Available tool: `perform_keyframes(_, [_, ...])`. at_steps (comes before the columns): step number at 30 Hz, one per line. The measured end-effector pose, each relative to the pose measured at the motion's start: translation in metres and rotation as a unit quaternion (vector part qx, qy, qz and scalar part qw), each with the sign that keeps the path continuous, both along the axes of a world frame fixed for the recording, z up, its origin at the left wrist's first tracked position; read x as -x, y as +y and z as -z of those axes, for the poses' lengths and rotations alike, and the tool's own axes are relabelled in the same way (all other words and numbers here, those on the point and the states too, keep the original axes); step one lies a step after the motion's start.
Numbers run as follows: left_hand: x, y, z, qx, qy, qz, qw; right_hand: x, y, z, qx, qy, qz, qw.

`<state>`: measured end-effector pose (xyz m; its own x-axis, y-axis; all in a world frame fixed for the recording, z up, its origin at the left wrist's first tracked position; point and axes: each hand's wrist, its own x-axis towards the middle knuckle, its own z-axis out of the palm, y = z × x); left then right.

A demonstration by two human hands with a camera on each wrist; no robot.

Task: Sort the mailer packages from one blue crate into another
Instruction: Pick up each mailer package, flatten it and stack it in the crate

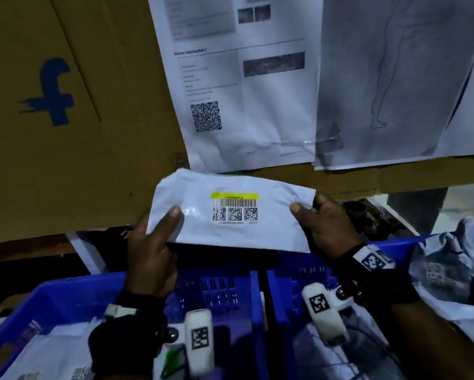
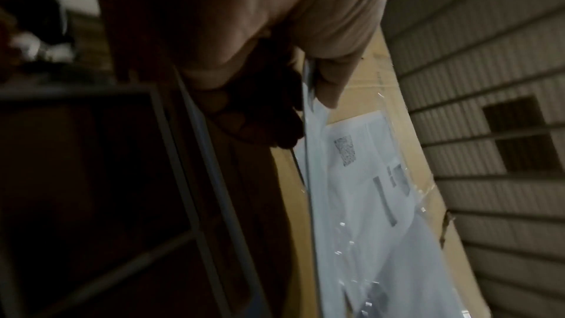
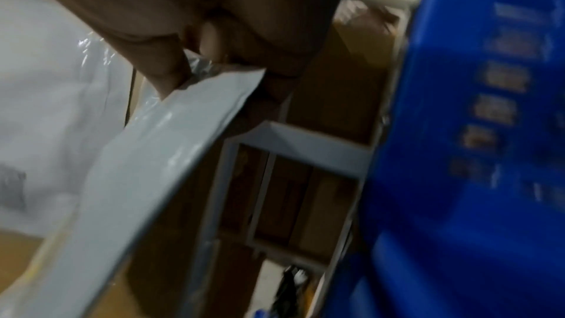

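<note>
A white mailer package (image 1: 230, 212) with a yellow-striped barcode label is held up flat above the gap between two blue crates. My left hand (image 1: 159, 234) pinches its left end, thumb on the front face. My right hand (image 1: 320, 223) pinches its right end the same way. In the left wrist view the mailer (image 2: 310, 115) shows edge-on between thumb and fingers of my left hand (image 2: 305, 96). The right wrist view has my right hand (image 3: 189, 62) gripping the mailer's corner (image 3: 171, 134). The left crate (image 1: 65, 294) and the right crate (image 1: 395, 248) each hold mailers.
A cardboard panel (image 1: 65, 119) with a blue logo stands right behind the mailer. Printed sheets (image 1: 244, 86) are taped to it. More bagged packages (image 1: 449, 264) are piled in the right crate. A metal shelf frame (image 3: 305, 149) stands beside that crate (image 3: 474, 129).
</note>
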<state>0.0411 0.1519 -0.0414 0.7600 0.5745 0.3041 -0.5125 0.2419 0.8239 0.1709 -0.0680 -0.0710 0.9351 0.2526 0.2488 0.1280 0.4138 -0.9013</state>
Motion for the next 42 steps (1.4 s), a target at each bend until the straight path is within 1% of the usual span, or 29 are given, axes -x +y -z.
perform_keyframes(1, [0.003,0.006,0.000,-0.025,0.015,-0.016,0.999,0.000,-0.001,0.001,0.013,-0.009,0.000,1.000])
perform_keyframes(3, [0.011,0.020,0.000,-0.049,0.047,-0.037,0.997,0.000,-0.003,0.000,0.027,-0.022,0.004,0.999])
perform_keyframes(6, [0.025,0.031,-0.003,-0.093,0.104,-0.007,0.990,0.001,-0.005,-0.004,0.045,-0.047,-0.002,0.998])
perform_keyframes(9, [0.038,0.030,-0.009,-0.130,0.131,0.007,0.983,0.005,-0.004,-0.007,0.062,-0.070,-0.024,0.995])
perform_keyframes(13, [0.060,0.031,-0.014,-0.175,0.164,-0.002,0.971,0.014,-0.001,-0.010,0.065,-0.084,-0.045,0.993])
perform_keyframes(16, [0.082,0.033,-0.011,-0.189,0.213,-0.010,0.959,0.023,0.005,-0.012,0.086,-0.098,-0.053,0.990])
perform_keyframes(18, [0.099,0.038,-0.008,-0.214,0.269,0.001,0.939,0.029,0.009,-0.013,0.100,-0.107,-0.063,0.987])
perform_keyframes(20, [0.117,0.046,-0.007,-0.253,0.324,0.024,0.911,0.034,0.012,-0.015,0.118,-0.117,-0.075,0.983])
perform_keyframes(22, [0.132,0.051,-0.007,-0.299,0.369,0.037,0.879,0.038,0.013,-0.015,0.147,-0.140,-0.095,0.975])
perform_keyframes(24, [0.146,0.058,-0.006,-0.345,0.415,0.050,0.840,0.042,0.021,-0.016,0.194,-0.166,-0.122,0.959])
perform_keyframes(26, [0.157,0.068,-0.003,-0.377,0.469,0.071,0.796,0.044,0.035,-0.018,0.263,-0.181,-0.145,0.936])
perform_keyframes(28, [0.164,0.078,0.000,-0.386,0.512,0.086,0.762,0.043,0.056,-0.024,0.338,-0.209,-0.169,0.902])
perform_keyframes(30, [0.170,0.088,-0.002,-0.407,0.531,0.081,0.739,0.040,0.081,-0.033,0.419,-0.259,-0.180,0.851])
perform_keyframes(31, [0.172,0.093,-0.003,-0.420,0.532,0.069,0.732,0.040,0.095,-0.037,0.456,-0.278,-0.188,0.824])
perform_keyframes(32, [0.173,0.098,-0.004,-0.428,0.526,0.056,0.733,0.041,0.110,-0.038,0.488,-0.294,-0.202,0.796])
perform_keyframes(34, [0.169,0.106,-0.005,-0.434,0.500,0.039,0.749,0.047,0.141,-0.032,0.535,-0.326,-0.243,0.741])
perform_keyframes(37, [0.156,0.115,-0.007,-0.444,0.467,0.055,0.763,0.058,0.185,0.000,0.611,-0.348,-0.289,0.650])
perform_keyframes(38, [0.149,0.117,-0.007,-0.443,0.460,0.063,0.767,0.062,0.198,0.012,0.628,-0.345,-0.299,0.631])
perform_keyframes(42, [0.124,0.129,0.000,-0.417,0.431,0.078,0.796,0.076,0.234,0.056,0.678,-0.327,-0.319,0.576])
